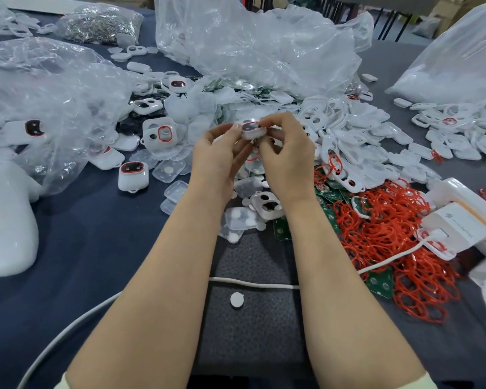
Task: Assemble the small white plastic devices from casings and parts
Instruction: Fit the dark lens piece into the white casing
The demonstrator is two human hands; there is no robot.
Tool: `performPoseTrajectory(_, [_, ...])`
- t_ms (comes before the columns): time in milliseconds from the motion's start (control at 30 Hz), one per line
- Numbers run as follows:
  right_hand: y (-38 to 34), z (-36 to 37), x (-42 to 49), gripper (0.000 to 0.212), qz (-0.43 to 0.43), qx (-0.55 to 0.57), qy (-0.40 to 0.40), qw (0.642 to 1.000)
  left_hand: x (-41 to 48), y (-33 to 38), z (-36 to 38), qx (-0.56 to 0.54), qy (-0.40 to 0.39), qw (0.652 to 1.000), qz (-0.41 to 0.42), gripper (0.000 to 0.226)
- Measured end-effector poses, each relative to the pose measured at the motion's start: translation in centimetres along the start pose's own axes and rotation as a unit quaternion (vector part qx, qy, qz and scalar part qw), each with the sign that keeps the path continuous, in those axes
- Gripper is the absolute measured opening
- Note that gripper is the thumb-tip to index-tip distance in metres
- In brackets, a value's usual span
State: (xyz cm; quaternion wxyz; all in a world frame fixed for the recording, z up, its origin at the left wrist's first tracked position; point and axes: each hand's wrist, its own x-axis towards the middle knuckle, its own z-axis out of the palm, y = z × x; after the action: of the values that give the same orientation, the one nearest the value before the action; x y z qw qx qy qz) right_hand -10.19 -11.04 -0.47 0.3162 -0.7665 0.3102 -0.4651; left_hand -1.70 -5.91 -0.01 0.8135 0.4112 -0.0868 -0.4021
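A small white casing (pixel 252 131) with a red ring on its top face is held up above the table's middle by both hands. My left hand (pixel 219 155) pinches its left side with curled fingers. My right hand (pixel 285 153) grips its right side, fingertips on the top edge. One loose red ring (pixel 253 157) hangs below, between the palms. A finished white device (pixel 132 174) with a red-rimmed dark window lies to the left. White casings (pixel 359 130) are heaped at the right, red rings (pixel 387 234) and green circuit boards (pixel 328 195) lie near my right forearm.
Crumpled clear plastic bags (pixel 250 43) cover the back and left (pixel 45 102). A white power strip (pixel 466 217) with a cable (pixel 253 283) sits at the right. Clear square lenses (pixel 169 171) lie scattered in the middle. A white disc (pixel 236 300) rests on the grey mat (pixel 253 327).
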Motion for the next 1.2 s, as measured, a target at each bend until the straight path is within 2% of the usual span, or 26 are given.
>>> performPoseTrajectory(67, [0.0,-0.1,0.2,0.022,0.040,0.032,-0.018,0.999,0.1,0.2,-0.1,-0.017,0.006,1.000,-0.011,0.014])
performPoseTrajectory(133, [0.0,-0.2,0.4,0.022,0.108,0.111,-0.028,0.987,0.1,0.1,-0.2,-0.010,0.010,1.000,-0.011,0.014])
performPoseTrajectory(267, [0.1,-0.3,0.6,0.018,0.216,0.260,-0.041,0.940,-0.1,-0.2,0.0,0.015,-0.001,1.000,-0.006,0.017])
performPoseTrajectory(467, [0.0,-0.4,0.9,0.012,0.253,0.356,-0.022,0.899,-0.2,-0.2,0.2,0.052,-0.047,0.997,-0.027,0.017])
performPoseTrajectory(667, [0.0,-1.0,1.1,0.015,0.284,0.395,-0.034,0.873,-0.3,-0.4,0.2,0.071,-0.083,0.994,-0.021,0.001])
performPoseTrajectory(733, [0.0,-0.9,1.0,0.012,0.276,0.379,-0.043,0.882,-0.2,-0.6,0.2,0.110,-0.071,0.991,0.018,0.004])
performPoseTrajectory(800, [0.3,-0.6,0.9,0.015,0.248,0.315,-0.050,0.915,0.0,-1.0,0.0,0.143,-0.055,0.987,0.044,0.004])
performPoseTrajectory(833, [0.4,-0.5,0.8,0.018,0.233,0.283,-0.048,0.929,0.1,-1.1,0.0,0.146,-0.051,0.987,0.043,0.001])
performPoseTrajectory(900, [0.6,-0.5,0.8,0.019,0.212,0.236,-0.040,0.947,0.3,-1.1,-0.2,0.147,-0.043,0.988,0.032,0.013])
performPoseTrajectory(1100, [0.8,-1.5,1.2,0.030,0.164,0.188,-0.076,0.965,0.1,-1.2,-0.1,0.239,-0.043,0.969,0.047,0.017])
performPoseTrajectory(1200, [0.8,-1.5,1.3,0.029,0.158,0.213,-0.072,0.961,0.1,-1.1,-0.2,0.228,-0.052,0.971,0.040,0.015])
